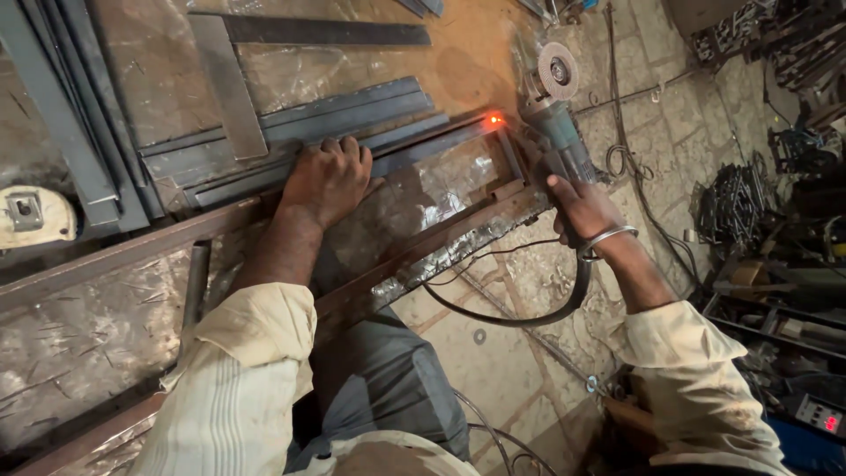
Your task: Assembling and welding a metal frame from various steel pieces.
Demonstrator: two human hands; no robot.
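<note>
My right hand [582,210] grips the body of an angle grinder [551,123], its round disc [557,70] facing up at the far end. A glowing orange spot [495,119] shows at the corner of a steel frame [423,238] beside the grinder's head. My left hand [328,179] lies flat, fingers spread, pressing on the frame's upper bar and the grey steel strips [352,115] next to it. A metal bangle sits on my right wrist. The grinder's black cable [529,317] loops down under my right forearm.
Grey steel bars [62,106] lie at the left, a flat strip [326,33] at the top. A white box-like part [31,216] sits at the left edge. Cables [630,159] run over the stone floor. Scrap metal and tool racks [775,220] crowd the right side.
</note>
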